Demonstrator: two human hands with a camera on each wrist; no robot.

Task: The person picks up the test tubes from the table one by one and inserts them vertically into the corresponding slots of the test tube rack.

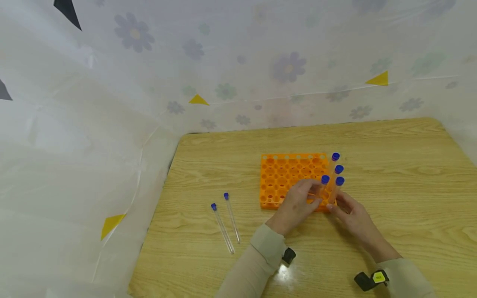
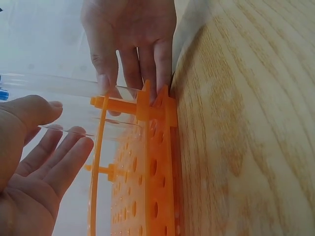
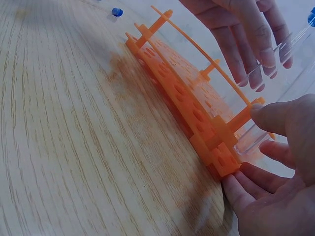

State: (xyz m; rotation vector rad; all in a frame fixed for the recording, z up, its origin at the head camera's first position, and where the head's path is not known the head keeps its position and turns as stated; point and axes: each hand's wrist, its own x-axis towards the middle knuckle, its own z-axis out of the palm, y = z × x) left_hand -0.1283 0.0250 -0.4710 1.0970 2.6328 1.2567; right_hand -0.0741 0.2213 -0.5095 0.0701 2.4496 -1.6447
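Four slim, clear, blue-capped tubes (image 1: 335, 192) stand toward three o'clock in the orange plastic rack (image 1: 275, 182): likely light, stiff, slippery, best held below the cap. The right hand (image 1: 354, 217) grips the rack's four-o'clock corner; the left hand (image 1: 296, 203) flanks one tube, pinch unclear.

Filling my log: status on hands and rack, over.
Left hand around a capped tube. Right hand gripping orange rack at corner. Two loose tubes lie left of it; no obstruction seen.

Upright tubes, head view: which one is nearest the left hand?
The leftmost upright tube, beside the left hand's fingertips; the other three line the orange rack's right end.
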